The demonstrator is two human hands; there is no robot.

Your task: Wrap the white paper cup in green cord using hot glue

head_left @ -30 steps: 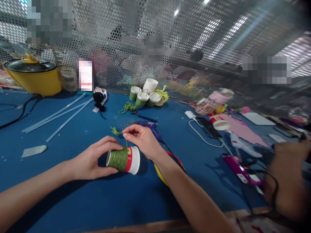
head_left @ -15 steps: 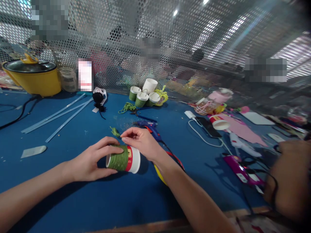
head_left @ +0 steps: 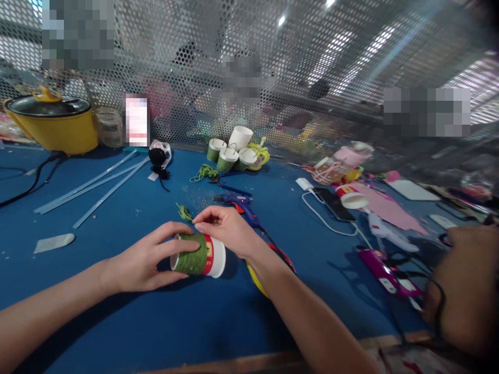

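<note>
Head view: my left hand (head_left: 144, 257), closed part-way, clasps the cup (head_left: 209, 256) lying sideways on the surface (head_left: 156, 327). At one o'clock from it, my right hand (head_left: 226, 228) pinches its fingertips; what they hold, I cannot tell. Should left fingers loosen, the green winding (head_left: 190, 263) may slip.

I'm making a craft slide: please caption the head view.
Left hand holding a green-wrapped paper cup on its side, right hand pinched close by.

Around the glue gun (head_left: 246, 206) are a cup cluster (head_left: 227, 162) behind, sticks (head_left: 111, 193) and a cooker (head_left: 66, 136) left, a phone (head_left: 335, 204) right, and a single cup (head_left: 198, 261) before it, leftward.
</note>
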